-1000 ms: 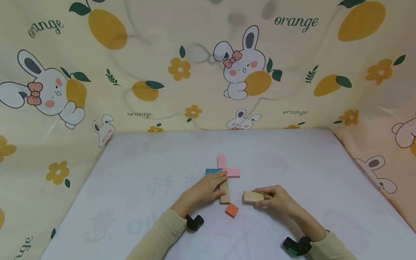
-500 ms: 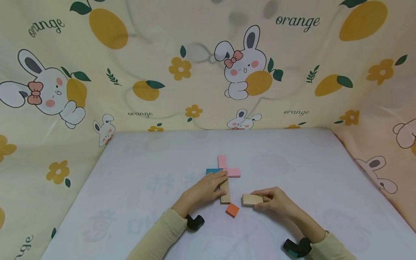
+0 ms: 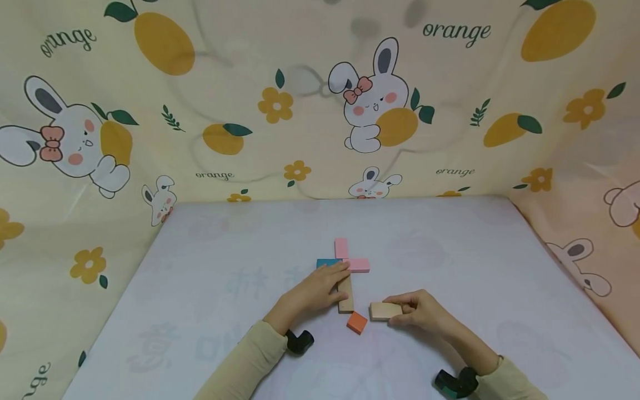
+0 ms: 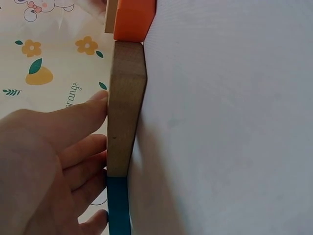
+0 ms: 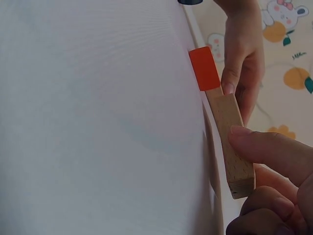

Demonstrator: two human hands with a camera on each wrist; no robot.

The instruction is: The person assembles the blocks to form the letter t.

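Observation:
In the head view my left hand lies over the row of blocks, its fairly straight fingers resting on top. The left wrist view puts its thumb on a long wooden block and its other fingertips towards a blue block. Between the thumb and fingers of my right hand is a second wooden block, pinched at its right end. The right wrist view shows this pinched block close over the table. An orange block sits turned at the near end of the long wooden block.
Two pink blocks, an upright-pointing one and a sideways one, lie beyond the left fingers. A white table bears everything, with a patterned cloth rising behind it. Each wrist carries a black camera mount, such as the left one.
My right hand has moved slightly left and towards me with the pinched wooden block, closer to the orange block. My left hand and the laid blocks stay in place.

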